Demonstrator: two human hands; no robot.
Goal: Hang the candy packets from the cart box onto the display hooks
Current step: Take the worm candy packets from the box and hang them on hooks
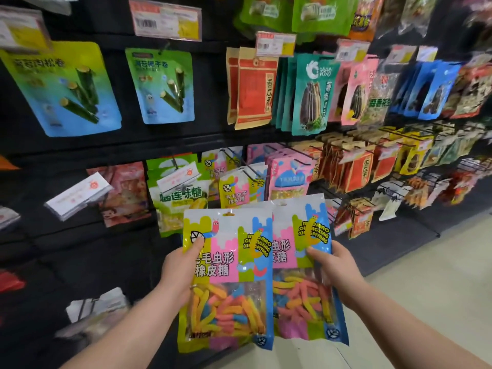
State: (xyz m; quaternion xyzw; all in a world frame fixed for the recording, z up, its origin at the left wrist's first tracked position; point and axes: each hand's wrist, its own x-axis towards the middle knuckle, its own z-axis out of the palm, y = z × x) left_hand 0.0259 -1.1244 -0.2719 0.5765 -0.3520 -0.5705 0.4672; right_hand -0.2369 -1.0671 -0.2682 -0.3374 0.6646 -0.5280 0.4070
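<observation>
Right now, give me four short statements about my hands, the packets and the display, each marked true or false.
1. The left hand holds the left packet, and the right hand holds the right packet. True.
2. The left packet lies behind the right packet. False: it overlaps in front of it.
3. Matching hanging worm packets are on the display. True.
4. Both held packets are on hooks. False: both are in the hands, below the hanging ones.

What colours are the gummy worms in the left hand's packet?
Gummy worms: yellow, orange, pink, blue; head view.
</observation>
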